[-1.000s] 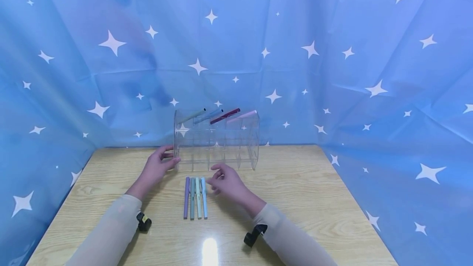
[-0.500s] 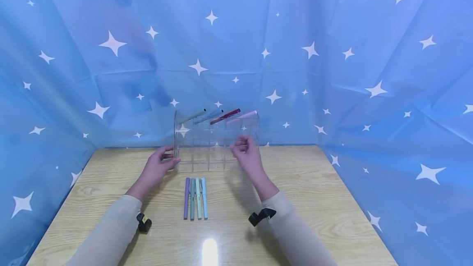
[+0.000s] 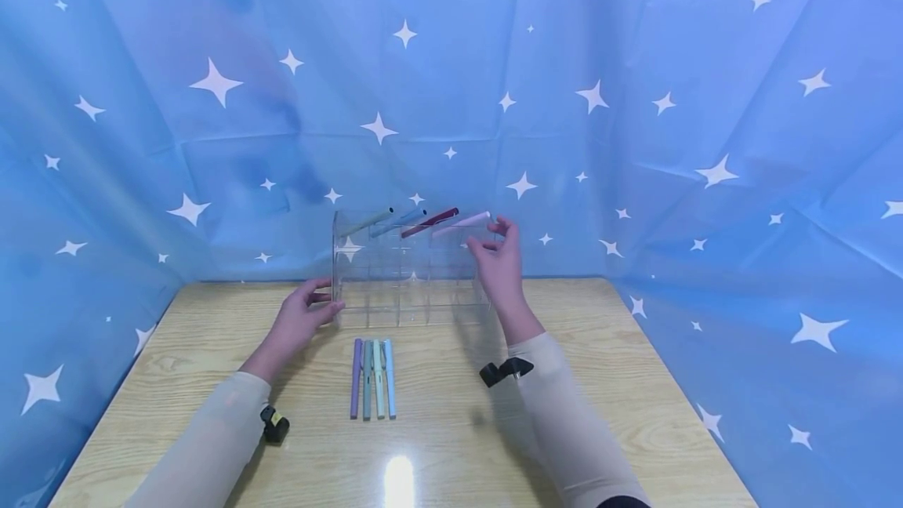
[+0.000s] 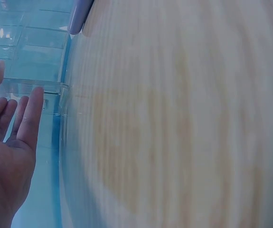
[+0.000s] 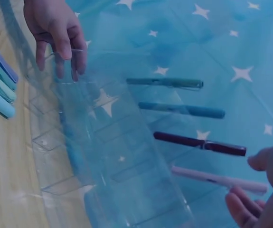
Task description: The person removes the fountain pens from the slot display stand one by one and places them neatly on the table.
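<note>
A clear acrylic rack with compartments [image 3: 384,292] stands at the back of the table. Across its top lie a green pen [image 5: 167,83], a blue pen [image 5: 183,110], a dark red pen [image 5: 198,143] and a pink pen [image 5: 217,179], all slanted. My left hand [image 3: 299,324] holds the rack's left side, thumb in front and fingers along the outer wall. At the rack's upper right, my right hand [image 3: 502,265] has thumb and fingers spread around the pink pen's end; contact is unclear.
In front of the rack, a purple pen [image 3: 356,379], a teal pen [image 3: 368,382], a pale green pen [image 3: 379,382] and a light blue pen [image 3: 390,382] lie side by side on the wooden table [image 3: 600,414]. A starry blue curtain [image 3: 451,100] hangs behind.
My right hand has moved from beside the row of pens, up and right past the rack's front, to the pink pen's end. The left hand and the pens stay put.
</note>
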`<state>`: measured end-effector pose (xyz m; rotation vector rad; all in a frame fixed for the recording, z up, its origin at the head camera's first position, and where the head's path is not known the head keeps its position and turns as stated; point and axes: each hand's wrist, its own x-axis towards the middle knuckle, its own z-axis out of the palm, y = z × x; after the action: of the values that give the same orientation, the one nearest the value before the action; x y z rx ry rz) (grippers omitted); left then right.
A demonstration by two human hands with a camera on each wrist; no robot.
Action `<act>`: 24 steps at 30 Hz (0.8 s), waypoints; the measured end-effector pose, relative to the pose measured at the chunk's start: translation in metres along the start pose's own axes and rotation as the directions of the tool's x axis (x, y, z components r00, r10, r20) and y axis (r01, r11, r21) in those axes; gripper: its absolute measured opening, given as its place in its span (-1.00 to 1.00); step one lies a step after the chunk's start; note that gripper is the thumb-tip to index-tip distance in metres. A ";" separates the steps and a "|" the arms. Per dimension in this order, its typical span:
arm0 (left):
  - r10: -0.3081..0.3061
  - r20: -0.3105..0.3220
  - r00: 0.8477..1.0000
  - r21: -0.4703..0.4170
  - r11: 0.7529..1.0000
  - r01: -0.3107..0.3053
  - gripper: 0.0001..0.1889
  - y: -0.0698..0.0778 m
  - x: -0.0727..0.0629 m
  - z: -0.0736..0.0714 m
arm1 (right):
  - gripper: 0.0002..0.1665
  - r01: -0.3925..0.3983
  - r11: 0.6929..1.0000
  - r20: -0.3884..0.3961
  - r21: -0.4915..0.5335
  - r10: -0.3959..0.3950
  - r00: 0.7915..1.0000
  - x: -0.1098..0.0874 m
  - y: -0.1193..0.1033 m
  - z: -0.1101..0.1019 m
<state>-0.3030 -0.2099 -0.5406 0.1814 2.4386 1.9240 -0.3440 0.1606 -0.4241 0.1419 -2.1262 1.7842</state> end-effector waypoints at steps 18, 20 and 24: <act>-0.011 -0.007 1.000 0.011 1.000 0.011 -0.22 -0.001 0.000 -0.001 | -0.38 -0.100 0.982 0.069 0.159 0.091 0.994 0.039 0.007 0.014; -0.012 -0.009 1.000 0.014 1.000 0.012 -0.23 -0.001 0.000 0.000 | -0.43 -0.116 0.980 0.082 0.159 0.104 0.991 0.042 0.007 0.016; -0.010 -0.011 1.000 0.019 1.000 0.011 -0.23 0.000 0.000 0.000 | -0.52 -0.125 0.981 0.106 0.148 0.109 0.988 0.047 0.008 0.020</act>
<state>-0.3029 -0.2097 -0.5405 0.1587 2.4602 1.9035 -0.3944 0.1499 -0.4186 0.1489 -2.0999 2.0501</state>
